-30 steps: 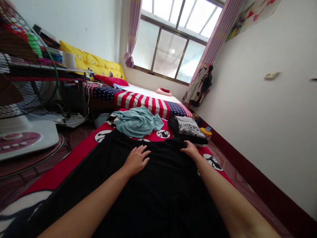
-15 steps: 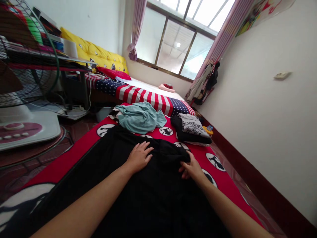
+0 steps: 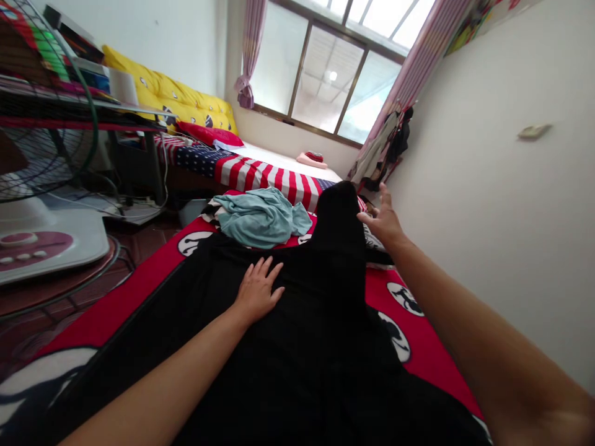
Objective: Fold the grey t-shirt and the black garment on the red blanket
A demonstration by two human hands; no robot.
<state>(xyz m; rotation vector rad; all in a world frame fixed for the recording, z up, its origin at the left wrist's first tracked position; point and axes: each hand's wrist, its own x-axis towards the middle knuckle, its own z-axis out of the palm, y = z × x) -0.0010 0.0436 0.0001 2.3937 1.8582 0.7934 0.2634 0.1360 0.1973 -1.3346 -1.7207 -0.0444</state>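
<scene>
A large black garment (image 3: 297, 347) is spread over the red bed cover. My left hand (image 3: 258, 290) lies flat on its upper part, fingers spread and holding nothing. To the right, my right hand (image 3: 385, 222) is raised with its fingers stretched apart. Close beside it, a black flap of the garment (image 3: 340, 217) stands up in the air. The flap and hand partly hide a folded stack of clothes (image 3: 377, 248). A crumpled light-blue garment (image 3: 264, 218) lies past the black one.
The red cover (image 3: 385, 288) has white round patterns. At left stands a fan (image 3: 51, 238) on a round stool, with a cluttered desk (image 3: 125, 118) behind it. A second bed with a striped, starred cover (image 3: 267, 179) is under the window. A white wall (image 3: 488, 204) runs along the right.
My right hand has moved up and away from me, its fingers opening from a pinch on the black cloth. The garment's right part has risen into a flap. My left hand has stayed in place.
</scene>
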